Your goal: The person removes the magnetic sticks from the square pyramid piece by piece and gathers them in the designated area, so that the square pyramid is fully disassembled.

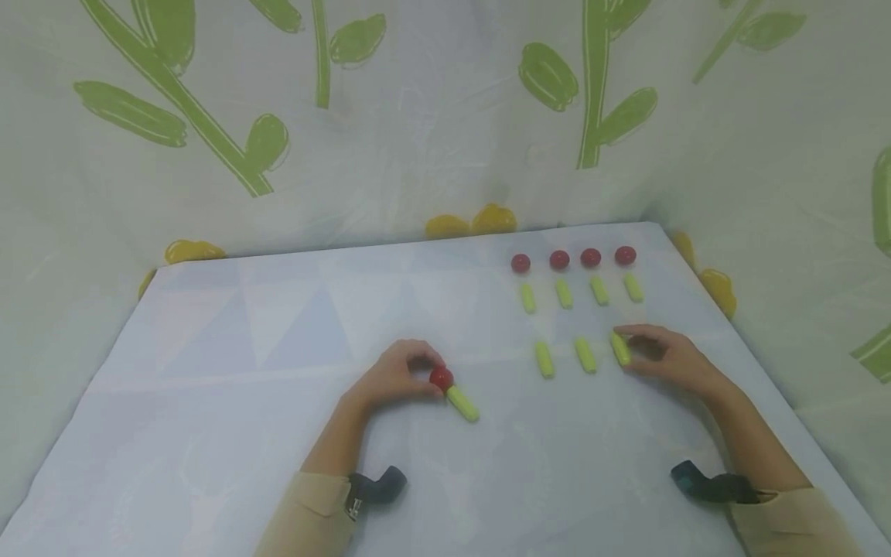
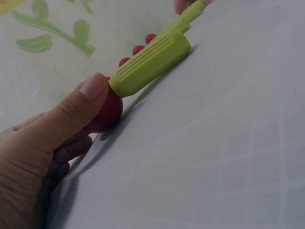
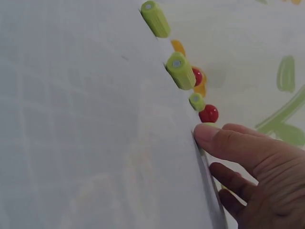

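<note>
In the head view, my left hand (image 1: 397, 377) pinches a shiny red ball (image 1: 442, 377) between thumb and fingers. A ribbed yellow-green rod (image 1: 462, 404) touches the ball end-on and points toward the lower right. The left wrist view shows that rod (image 2: 150, 64) meeting the ball (image 2: 108, 113) beside my thumb. Farther right, my right hand (image 1: 671, 360) pinches another green rod (image 1: 620, 349) at the end of a row. In the right wrist view my thumb mostly hides this rod. Two more green rods (image 1: 544, 360) (image 1: 585, 355) lie left of it.
Several red balls (image 1: 590, 257) line the table's back right, with several green rods (image 1: 564, 294) in a row before them. Rod ends show small metal discs (image 3: 177, 63). A curtain with leaf prints (image 1: 418, 155) stands behind the white-covered table (image 1: 209, 449).
</note>
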{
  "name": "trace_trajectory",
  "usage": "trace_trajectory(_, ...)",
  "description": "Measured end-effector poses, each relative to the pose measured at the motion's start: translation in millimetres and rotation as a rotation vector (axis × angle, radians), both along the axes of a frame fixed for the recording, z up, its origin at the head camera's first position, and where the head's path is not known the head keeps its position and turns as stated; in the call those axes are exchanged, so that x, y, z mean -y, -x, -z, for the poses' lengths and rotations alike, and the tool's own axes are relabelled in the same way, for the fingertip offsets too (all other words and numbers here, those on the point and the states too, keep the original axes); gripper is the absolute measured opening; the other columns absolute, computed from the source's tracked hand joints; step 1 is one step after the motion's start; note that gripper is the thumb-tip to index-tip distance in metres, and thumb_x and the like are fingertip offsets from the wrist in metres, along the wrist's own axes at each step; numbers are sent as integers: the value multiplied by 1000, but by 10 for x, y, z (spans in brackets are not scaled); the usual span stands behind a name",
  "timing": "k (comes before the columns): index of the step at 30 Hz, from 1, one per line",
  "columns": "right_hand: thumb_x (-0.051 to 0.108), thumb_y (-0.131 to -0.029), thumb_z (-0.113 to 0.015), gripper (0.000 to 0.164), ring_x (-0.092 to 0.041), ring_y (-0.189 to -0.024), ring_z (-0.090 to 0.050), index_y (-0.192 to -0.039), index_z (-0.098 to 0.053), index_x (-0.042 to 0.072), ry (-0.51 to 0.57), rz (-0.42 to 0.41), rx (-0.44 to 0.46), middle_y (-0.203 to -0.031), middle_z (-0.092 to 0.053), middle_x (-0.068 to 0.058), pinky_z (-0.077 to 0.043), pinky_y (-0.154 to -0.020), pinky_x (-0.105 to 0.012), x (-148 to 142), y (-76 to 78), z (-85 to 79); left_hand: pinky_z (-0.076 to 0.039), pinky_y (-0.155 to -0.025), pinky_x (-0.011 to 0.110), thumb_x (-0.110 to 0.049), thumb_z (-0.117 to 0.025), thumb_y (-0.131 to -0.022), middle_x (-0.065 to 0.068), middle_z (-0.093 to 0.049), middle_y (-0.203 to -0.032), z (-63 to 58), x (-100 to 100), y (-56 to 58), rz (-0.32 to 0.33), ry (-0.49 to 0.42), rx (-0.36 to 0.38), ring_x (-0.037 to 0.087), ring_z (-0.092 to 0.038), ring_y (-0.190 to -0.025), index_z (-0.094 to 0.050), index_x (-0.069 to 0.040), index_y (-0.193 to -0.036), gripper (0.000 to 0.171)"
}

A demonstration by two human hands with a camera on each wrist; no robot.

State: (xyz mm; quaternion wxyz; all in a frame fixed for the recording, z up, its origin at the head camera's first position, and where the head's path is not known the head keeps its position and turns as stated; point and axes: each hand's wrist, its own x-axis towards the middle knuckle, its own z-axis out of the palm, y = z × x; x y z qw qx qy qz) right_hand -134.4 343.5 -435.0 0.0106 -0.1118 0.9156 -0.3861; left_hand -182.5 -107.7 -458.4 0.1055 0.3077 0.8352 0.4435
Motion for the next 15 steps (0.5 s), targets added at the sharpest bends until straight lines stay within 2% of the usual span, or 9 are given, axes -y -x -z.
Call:
trace_trajectory(3,20,-76,-78,56,17,-101,-40,-126,-57,6,-18,4,24,-124,-58,-16,-27,-86,2,-15,6,-7,-45,-92,35,-25,-84,-68,-14,-65,-96,-9,1,-5,6,-6,-3,8,-55,-100,-66,-24,-97,34)
trace_trajectory(6,25,-76,-79,60,18,-101,-40,-129,-55,8,-48,25,28,-126,-58,-17,-29,-85,1,-28,8,-24,-45,-92,35,-25,-84,-68,-13,-65,-96,-11,2,-9,12,-15,-12,9,-56,-100,-66,-23,-97,34)
trace_trajectory(8,29,-78,-77,59,19,-100,-39,-130,-55,11,-61,56,19,-127,-58,-11,-32,-84,-2,-23,-4,-50,-45,-92,35,-25,-84,-68,-13,-65,-96,-12,2,-12,11,-15,-17,9,-55,-100,-66,-23,-97,34)
trace_trajectory(11,29,-81,-74,52,18,-100,-42,-128,-58,14,-32,96,-26,-123,-60,7,-35,-82,-6,18,-41,-114,-45,-91,35,-26,-84,-68,-15,-64,-95,-7,0,-11,1,-7,-15,8,-55,-99,-66,-24,-96,34)
trace_trajectory(15,20,-83,-73,42,16,-106,-44,-124,-62,13,41,69,-104,-116,-60,22,-34,-87,-6,148,-92,-235,-45,-92,36,-26,-85,-67,-15,-64,-93,-4,-9,-12,-13,-3,-1,8,-54,-99,-65,-25,-94,33)
